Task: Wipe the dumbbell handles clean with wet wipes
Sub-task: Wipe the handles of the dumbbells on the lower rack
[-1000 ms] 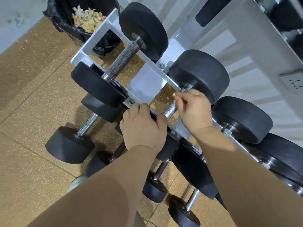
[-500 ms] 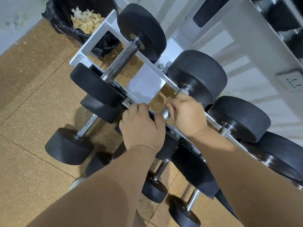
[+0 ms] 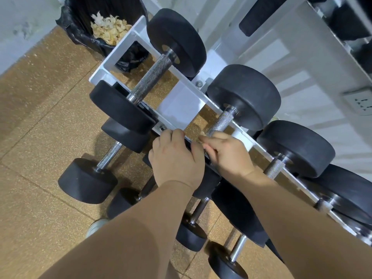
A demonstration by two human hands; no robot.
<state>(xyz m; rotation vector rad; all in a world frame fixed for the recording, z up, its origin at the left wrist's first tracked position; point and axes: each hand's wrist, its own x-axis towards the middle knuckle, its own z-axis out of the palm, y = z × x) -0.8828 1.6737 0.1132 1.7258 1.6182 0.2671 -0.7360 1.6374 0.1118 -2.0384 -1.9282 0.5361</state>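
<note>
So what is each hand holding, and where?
Right hand: pale wipe wrapped round the knurled steel dumbbell handle, near end. Left hand: that dumbbell's black round near head.

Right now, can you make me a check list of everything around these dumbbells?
Surface: brown speckled floor; white rack holding dumbbells.
Job's things: knurled handle, pale wipe wrapped round it.
Clutter: black-bagged bin of used wipes.
Hands: left hand grips the dumbbell's near head; right hand grips the wipe.
Cables: nothing seen.
Surroundings: wall socket.
</note>
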